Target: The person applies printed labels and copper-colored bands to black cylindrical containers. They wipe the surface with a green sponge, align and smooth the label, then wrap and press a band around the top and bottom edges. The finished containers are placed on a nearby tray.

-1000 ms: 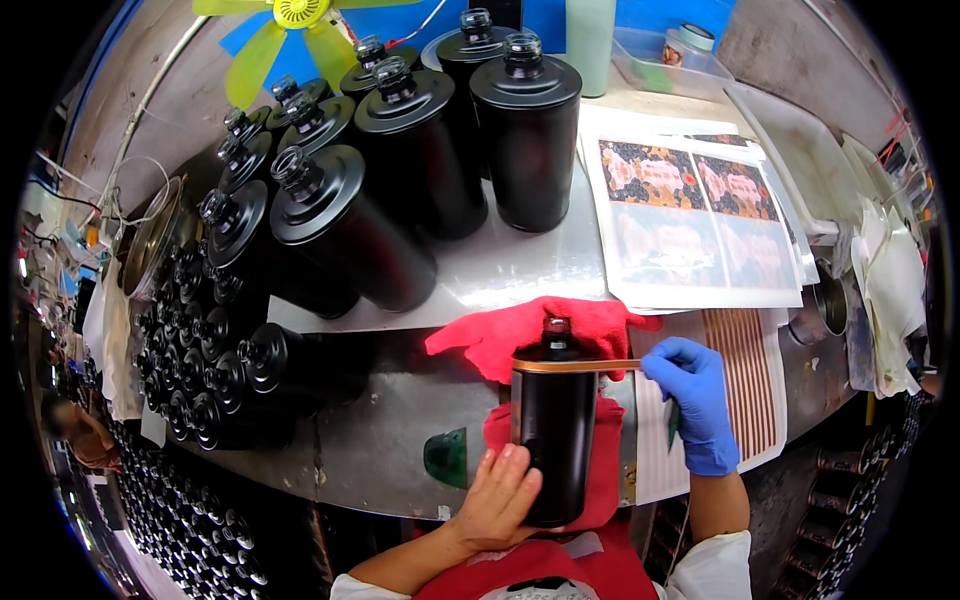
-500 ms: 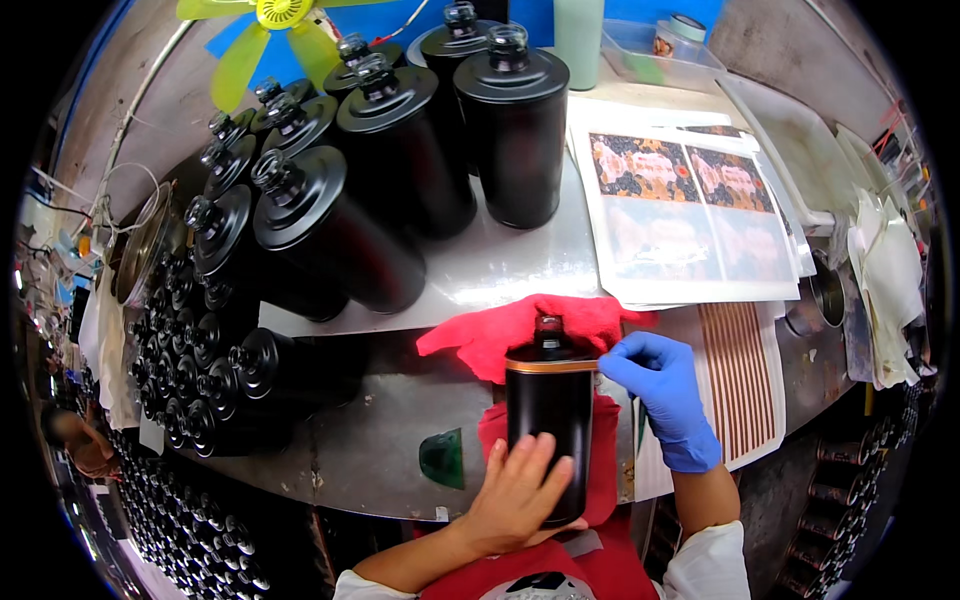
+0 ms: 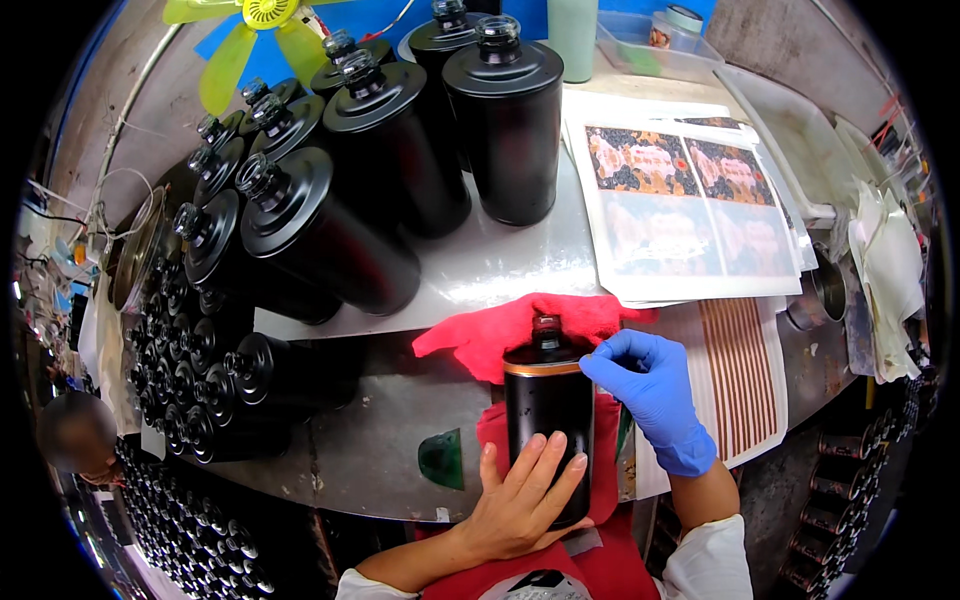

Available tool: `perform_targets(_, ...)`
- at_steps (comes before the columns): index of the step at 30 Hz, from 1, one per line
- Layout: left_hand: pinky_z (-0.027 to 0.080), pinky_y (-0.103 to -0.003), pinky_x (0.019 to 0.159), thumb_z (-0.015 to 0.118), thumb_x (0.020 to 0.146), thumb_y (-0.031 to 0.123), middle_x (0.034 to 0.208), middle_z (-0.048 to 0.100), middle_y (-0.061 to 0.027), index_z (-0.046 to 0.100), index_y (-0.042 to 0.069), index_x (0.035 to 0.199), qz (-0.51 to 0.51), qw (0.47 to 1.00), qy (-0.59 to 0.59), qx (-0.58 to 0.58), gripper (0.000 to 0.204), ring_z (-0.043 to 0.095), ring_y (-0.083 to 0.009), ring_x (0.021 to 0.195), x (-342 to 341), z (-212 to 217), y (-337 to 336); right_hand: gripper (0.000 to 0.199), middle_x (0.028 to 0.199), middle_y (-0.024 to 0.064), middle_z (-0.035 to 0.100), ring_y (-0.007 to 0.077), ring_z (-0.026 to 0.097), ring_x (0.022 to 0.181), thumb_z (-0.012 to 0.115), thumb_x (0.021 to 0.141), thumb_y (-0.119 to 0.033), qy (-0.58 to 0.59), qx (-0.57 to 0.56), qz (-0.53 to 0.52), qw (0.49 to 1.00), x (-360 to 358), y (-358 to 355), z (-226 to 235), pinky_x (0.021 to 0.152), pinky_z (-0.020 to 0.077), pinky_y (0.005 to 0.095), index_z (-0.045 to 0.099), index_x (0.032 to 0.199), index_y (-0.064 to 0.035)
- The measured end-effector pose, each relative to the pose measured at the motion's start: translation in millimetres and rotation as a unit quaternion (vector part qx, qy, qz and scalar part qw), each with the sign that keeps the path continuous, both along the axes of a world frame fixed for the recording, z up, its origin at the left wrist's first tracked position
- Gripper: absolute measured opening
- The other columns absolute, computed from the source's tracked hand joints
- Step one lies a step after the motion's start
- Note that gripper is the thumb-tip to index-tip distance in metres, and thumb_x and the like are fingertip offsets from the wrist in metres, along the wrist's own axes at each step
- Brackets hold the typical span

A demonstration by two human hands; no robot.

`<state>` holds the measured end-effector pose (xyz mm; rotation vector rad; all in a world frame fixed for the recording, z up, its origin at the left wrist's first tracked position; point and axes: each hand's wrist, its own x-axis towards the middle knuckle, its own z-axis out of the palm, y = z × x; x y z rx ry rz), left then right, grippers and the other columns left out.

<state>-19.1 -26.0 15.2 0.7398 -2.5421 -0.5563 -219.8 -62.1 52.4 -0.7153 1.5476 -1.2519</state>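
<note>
A black bottle (image 3: 545, 425) with a clear glass neck lies toward me on red cloth. A thin copper-coloured band (image 3: 542, 369) runs around it just below the shoulder. My bare left hand (image 3: 525, 500) holds the lower part, fingers spread over its front. At the band's right end, my blue-gloved right hand (image 3: 650, 385) has thumb and forefinger pinched together; anything between the tips is too small to make out. The red cloth (image 3: 470, 350) spreads behind and beneath the bottle. To the left lies a dark green scraper-like piece (image 3: 441, 459).
Several large black bottles (image 3: 505, 130) stand on a raised grey board, and smaller ones (image 3: 200, 370) crowd the left. Printed sheets (image 3: 690, 210) lie behind right, above a brown-striped sheet (image 3: 735, 370). A yellow-green fan (image 3: 268, 12) is at the back; a person (image 3: 78, 435) is far left.
My gloved right hand has shifted slightly left, its pinched fingertips now against the bottle's right shoulder. The left hand's fingers have spread a little wider. The person at far left has moved closer into view.
</note>
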Motion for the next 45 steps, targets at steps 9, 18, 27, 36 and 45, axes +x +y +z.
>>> perform_targets(9, 0.015, -0.062, 0.101, 0.066, 0.07, 0.06, 0.138, 0.027, -0.0321, 0.031, 0.001, 0.136, -0.032, 0.983, 0.171, 0.065, 0.095, 0.032, -0.048, 0.124, 12.9, -39.1, -4.9, 0.012, 0.072, -0.001, 0.061, 0.0029, 0.052, 0.063, 0.072, 0.076, -0.01, -0.003, 0.004, -0.004, 1.0, -2.9, -1.1, -3.7, 0.056, 0.041, 0.0174, 0.066, 0.08, -0.001)
perform_targets(18, 0.007, -0.061, 0.103, 0.064, 0.072, 0.06, 0.139, 0.013, -0.0394, 0.025, -0.007, 0.136, -0.027, 0.974, 0.206, 0.095, 0.1, 0.017, -0.0504, 0.131, 13.5, -5.4, -22.7, 0.012, 0.069, -0.0007, 0.061, 0.003, 0.05, 0.059, 0.071, 0.078, -0.013, -0.027, 0.046, -0.05, 0.997, -21.7, 16.7, -15.0, 0.053, 0.0384, 0.0171, 0.065, 0.081, -0.0035)
perform_targets(27, 0.009, -0.046, 0.109, 0.069, 0.075, 0.03, 0.145, -0.003, -0.0301, 0.01, -0.004, 0.142, 0.03, 0.967, 0.16, 0.198, 0.095, 0.005, -0.0411, 0.135, -4.9, -0.4, -44.4, 0.016, 0.083, 0.0001, 0.063, 0.0022, 0.053, 0.066, 0.07, 0.079, -0.014, -0.084, -0.014, -0.007, 0.996, -16.3, 22.3, -22.4, 0.055, 0.0402, 0.0164, 0.064, 0.091, -0.0043)
perform_targets(36, 0.012, -0.037, 0.109, 0.066, 0.076, 0.004, 0.146, 0.01, -0.0193, 0.022, 0.002, 0.141, 0.156, 0.872, 0.342, 0.315, 0.078, 0.011, -0.027, 0.136, -45.2, 5.2, -102.6, 0.013, 0.072, -0.0007, 0.062, 0.0024, 0.048, 0.055, 0.067, 0.081, -0.013, -0.091, 0.015, 0.0, 0.996, -9.1, 19.3, -22.5, 0.048, 0.0372, 0.0167, 0.065, 0.091, -0.0045)
perform_targets(45, 0.016, -0.037, 0.109, 0.064, 0.082, 0.015, 0.147, 0.007, -0.0166, 0.023, 0.001, 0.141, 0.135, 0.885, 0.316, 0.315, 0.073, 0.01, -0.0255, 0.136, -48.4, 10.5, -105.8, 0.013, 0.072, 0.0015, 0.062, 0.0034, 0.049, 0.056, 0.066, 0.082, -0.014, -0.091, 0.044, 0.008, 0.995, -16.1, 16.8, -27.6, 0.048, 0.0373, 0.0172, 0.064, 0.089, -0.0025)
